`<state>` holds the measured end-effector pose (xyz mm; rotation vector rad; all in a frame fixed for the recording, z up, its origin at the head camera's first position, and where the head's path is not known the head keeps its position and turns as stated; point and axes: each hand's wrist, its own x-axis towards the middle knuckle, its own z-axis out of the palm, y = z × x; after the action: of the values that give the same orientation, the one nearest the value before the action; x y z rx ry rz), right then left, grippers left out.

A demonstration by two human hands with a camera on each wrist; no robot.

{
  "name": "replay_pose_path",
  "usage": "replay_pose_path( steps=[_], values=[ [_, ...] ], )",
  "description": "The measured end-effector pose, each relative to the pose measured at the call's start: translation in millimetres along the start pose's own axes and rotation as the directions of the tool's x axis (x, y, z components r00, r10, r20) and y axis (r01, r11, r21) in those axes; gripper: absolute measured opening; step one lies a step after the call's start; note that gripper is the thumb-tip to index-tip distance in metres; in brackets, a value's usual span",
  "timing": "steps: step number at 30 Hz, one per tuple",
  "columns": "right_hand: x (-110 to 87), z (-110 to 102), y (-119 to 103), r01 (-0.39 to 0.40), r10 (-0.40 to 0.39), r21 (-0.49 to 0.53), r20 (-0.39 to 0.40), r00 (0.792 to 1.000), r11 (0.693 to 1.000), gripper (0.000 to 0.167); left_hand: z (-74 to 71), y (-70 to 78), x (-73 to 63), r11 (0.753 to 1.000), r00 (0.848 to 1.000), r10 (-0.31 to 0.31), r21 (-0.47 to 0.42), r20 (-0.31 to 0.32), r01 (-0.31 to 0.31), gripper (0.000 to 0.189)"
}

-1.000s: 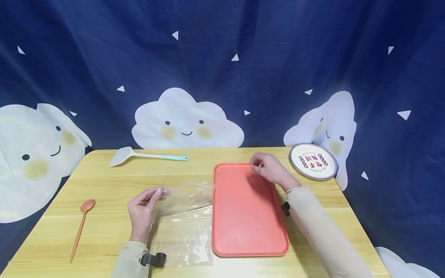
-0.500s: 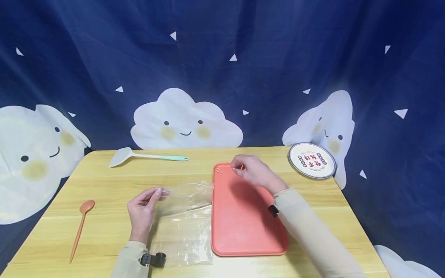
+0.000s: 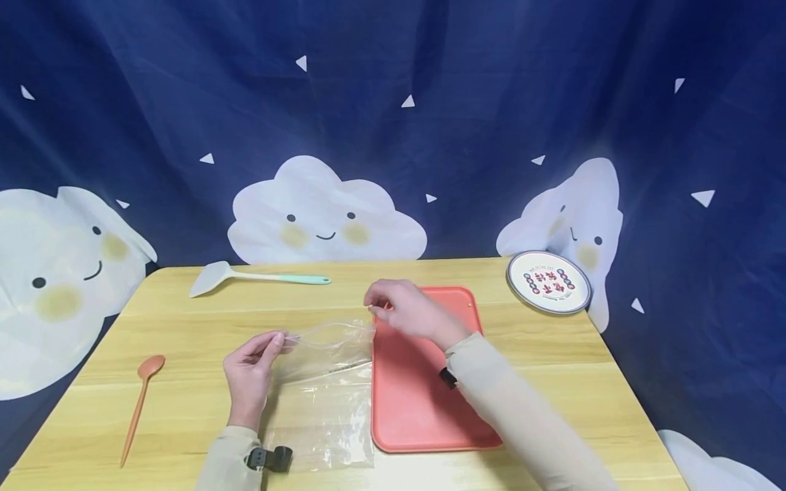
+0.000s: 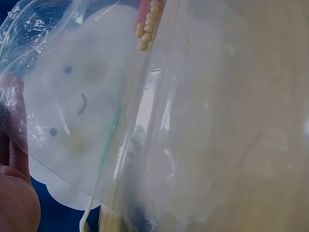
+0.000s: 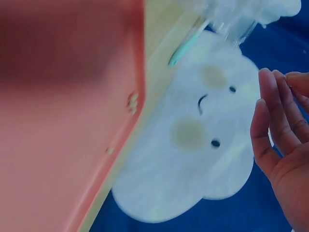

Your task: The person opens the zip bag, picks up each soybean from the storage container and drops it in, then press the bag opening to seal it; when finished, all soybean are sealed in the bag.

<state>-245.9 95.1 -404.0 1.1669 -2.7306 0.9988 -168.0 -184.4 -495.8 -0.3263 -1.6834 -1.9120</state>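
Observation:
My left hand point(image 3: 250, 368) pinches the zip edge of a clear zip-lock bag point(image 3: 325, 402), its mouth slightly parted. The bag lies against the left side of a red tray point(image 3: 424, 402) and fills much of the left wrist view. Over the tray's far left corner my right hand point(image 3: 402, 307) brings thumb and index finger together; a tiny pale speck at the tips looks like a soybean point(image 3: 370, 307). Several soybeans point(image 4: 147, 28) line the tray corner, seen through the bag. One more soybean point(image 3: 469, 305) sits in the far right corner.
A white spatula point(image 3: 211, 277) with a mint handle lies at the back left. An orange spoon point(image 3: 142, 402) is on the left of the wooden table point(image 3: 202, 327). A patterned plate point(image 3: 548, 282) rests at the back right, near the blue curtain point(image 3: 491, 102).
My right hand has moved left along the tray's far edge, from its right part to beside the bag's mouth. The left hand keeps its hold on the bag.

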Motion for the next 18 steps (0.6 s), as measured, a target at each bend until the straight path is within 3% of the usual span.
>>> replay_pose_path(
  steps=[8,13,18],
  values=[
    [19.1,21.9,-22.4,0.035,-0.038,0.034,0.103,0.994,0.999,0.008,-0.7,0.7,-1.0,1.000,1.000,0.000,-0.007,-0.003,0.000,0.009],
    [23.2,33.7,-29.3,0.056,-0.056,0.000,0.151,0.987,0.998,0.010,-1.5,-0.4,-2.7,1.000,0.999,-0.010,0.019,-0.042,0.011,0.009],
    [23.0,39.2,-33.5,0.057,-0.050,-0.034,0.170,0.984,0.998,0.012,-0.9,-0.3,-2.9,1.000,0.999,0.012,0.003,-0.038,-0.011,0.008]
  ],
)
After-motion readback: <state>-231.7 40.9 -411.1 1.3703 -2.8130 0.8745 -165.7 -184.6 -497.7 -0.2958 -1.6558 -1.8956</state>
